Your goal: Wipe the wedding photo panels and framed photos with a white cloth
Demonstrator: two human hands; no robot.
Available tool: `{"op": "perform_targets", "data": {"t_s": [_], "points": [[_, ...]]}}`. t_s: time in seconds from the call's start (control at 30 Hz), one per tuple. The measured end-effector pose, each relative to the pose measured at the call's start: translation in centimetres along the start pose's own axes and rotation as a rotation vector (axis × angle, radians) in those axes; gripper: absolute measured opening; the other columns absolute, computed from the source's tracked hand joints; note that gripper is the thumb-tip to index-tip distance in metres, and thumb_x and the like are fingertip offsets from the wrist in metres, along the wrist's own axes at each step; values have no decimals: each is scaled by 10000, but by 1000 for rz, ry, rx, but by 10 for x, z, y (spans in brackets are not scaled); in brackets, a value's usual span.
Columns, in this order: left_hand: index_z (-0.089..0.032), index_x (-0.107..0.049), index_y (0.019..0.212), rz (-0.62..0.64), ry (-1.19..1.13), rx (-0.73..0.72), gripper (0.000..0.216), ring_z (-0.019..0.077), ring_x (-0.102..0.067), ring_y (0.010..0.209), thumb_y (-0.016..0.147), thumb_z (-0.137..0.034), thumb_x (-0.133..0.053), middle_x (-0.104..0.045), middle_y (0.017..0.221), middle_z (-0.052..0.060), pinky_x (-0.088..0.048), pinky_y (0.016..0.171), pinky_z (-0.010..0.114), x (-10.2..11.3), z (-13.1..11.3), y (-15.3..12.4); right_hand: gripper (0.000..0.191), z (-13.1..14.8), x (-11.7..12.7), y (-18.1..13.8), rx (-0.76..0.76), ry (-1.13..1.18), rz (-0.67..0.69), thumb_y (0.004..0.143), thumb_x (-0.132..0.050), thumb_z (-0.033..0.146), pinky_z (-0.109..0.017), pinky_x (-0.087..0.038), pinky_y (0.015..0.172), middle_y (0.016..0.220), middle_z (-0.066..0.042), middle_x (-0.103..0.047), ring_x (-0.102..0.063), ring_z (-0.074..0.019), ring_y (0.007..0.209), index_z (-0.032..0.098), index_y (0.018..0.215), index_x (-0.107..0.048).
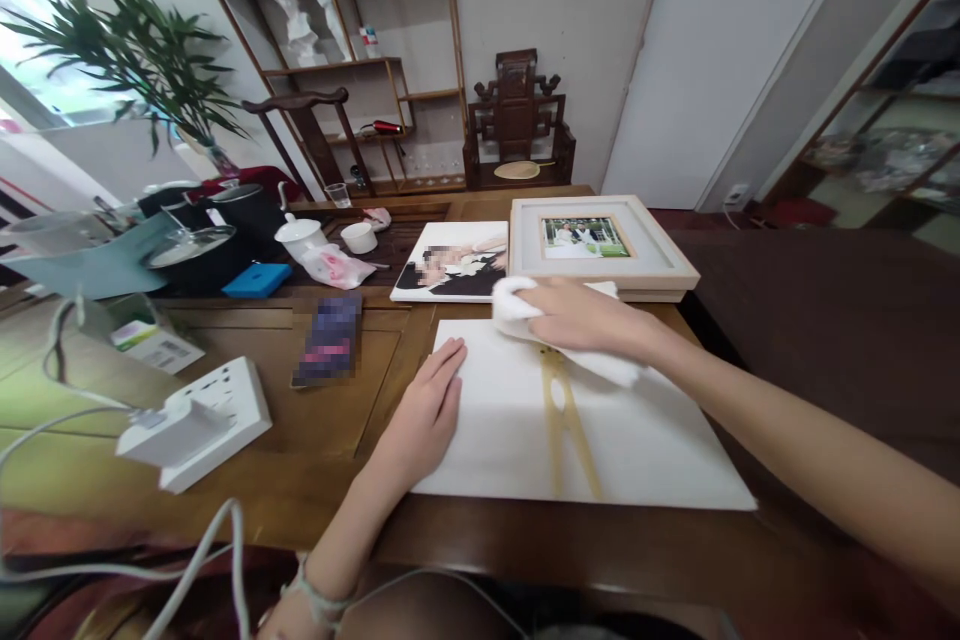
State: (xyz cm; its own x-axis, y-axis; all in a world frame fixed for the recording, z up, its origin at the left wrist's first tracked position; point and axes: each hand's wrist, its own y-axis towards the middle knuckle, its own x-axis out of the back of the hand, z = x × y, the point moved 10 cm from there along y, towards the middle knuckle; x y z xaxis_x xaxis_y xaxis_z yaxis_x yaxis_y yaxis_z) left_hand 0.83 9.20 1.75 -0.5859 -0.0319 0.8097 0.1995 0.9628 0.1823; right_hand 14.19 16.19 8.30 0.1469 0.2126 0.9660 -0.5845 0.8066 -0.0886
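Note:
A large white rectangular panel (495,445) lies flat on the dark wooden table (315,465). Two yellowish strips (555,420) run down its middle, spreading apart towards me. My left hand (427,410) rests on the panel's left edge, fingers stretched out and holding nothing. Over the panel's far part, my right hand (577,315) grips a white cloth (514,308). The cloth is bunched under the fingers and trails to the right across the surface. It covers the top of the strips and part of the panel's far edge.
Beyond the panel lie a photo print (457,265) and a light wood picture frame (645,245). To the left are a white power strip (240,410) with cables, a blue box (257,280), a blurred dark item (330,335), a teapot (300,238) and pots.

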Motion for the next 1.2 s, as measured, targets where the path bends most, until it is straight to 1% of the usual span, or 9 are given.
{"op": "perform_targets", "data": {"t_s": [0.17,0.3,0.53,0.6,0.67,0.73,0.83,1.03,1.2], "points": [[-72,-486,1333,-17,-10,-11,455,215,-387,1355,949,-255,-325,-435,1447,145,-284,1150,387,3,-2,0,286,76,-6,59,187,-3,74,781,-447,227,-273,-368,562,1018,-134,-682,-610,-237,785,156,971,-649],[-98,-513,1307,-25,-9,-13,431,237,-417,1332,947,-248,-330,-471,1413,149,-323,1128,423,5,-2,0,282,100,-11,67,247,-22,73,785,-451,202,-270,-360,565,1020,-130,-683,-612,-225,789,155,976,-653],[-134,-494,1326,-39,-28,-43,425,234,-381,1360,949,-247,-334,-441,1447,136,-291,1144,447,3,-1,-1,293,40,-2,0,157,-135,13,753,-406,109,-302,-378,538,822,-163,-666,-618,-256,679,112,919,-647],[-151,-491,1329,-40,-38,-49,421,227,-375,1365,951,-253,-334,-435,1453,127,-285,1147,446,2,-2,-1,333,28,-7,-14,168,-160,-15,717,-421,77,-335,-429,611,859,-160,-664,-630,-286,775,121,963,-642],[-162,-490,1329,-43,-53,-48,420,216,-377,1364,958,-262,-321,-431,1457,118,-280,1151,440,2,-1,0,401,26,-17,-19,207,-169,-46,708,-448,68,-393,-450,787,1076,-177,-640,-579,-326,1040,134,1060,-629],[-141,-491,1325,-46,-64,-39,429,207,-378,1363,965,-270,-297,-435,1453,127,-271,1157,429,2,0,0,470,30,-32,-20,245,-170,-67,718,-471,63,-448,-368,973,1330,-187,-510,-406,-344,1276,134,1163,-603],[-120,-496,1315,-46,-75,-26,434,204,-380,1361,967,-274,-287,-446,1443,137,-262,1160,428,3,1,0,479,46,-55,-28,279,-176,-81,753,-480,55,-524,-230,1077,1452,-227,-364,-261,-381,1362,105,1215,-598],[-117,-501,1308,-43,-80,-24,429,200,-372,1366,966,-279,-299,-449,1443,133,-251,1165,432,3,3,1,266,115,-79,-103,546,-151,-128,906,-476,260,-628,-308,1013,1395,-209,-460,-366,-421,1297,159,957,-717],[-126,-507,1308,-32,-69,-31,425,200,-378,1363,960,-268,-308,-455,1441,125,-257,1161,433,2,2,1,224,117,-76,-114,538,-30,-81,840,-546,284,-589,-306,1038,1412,-190,-448,-371,-395,1304,188,953,-713]]}}
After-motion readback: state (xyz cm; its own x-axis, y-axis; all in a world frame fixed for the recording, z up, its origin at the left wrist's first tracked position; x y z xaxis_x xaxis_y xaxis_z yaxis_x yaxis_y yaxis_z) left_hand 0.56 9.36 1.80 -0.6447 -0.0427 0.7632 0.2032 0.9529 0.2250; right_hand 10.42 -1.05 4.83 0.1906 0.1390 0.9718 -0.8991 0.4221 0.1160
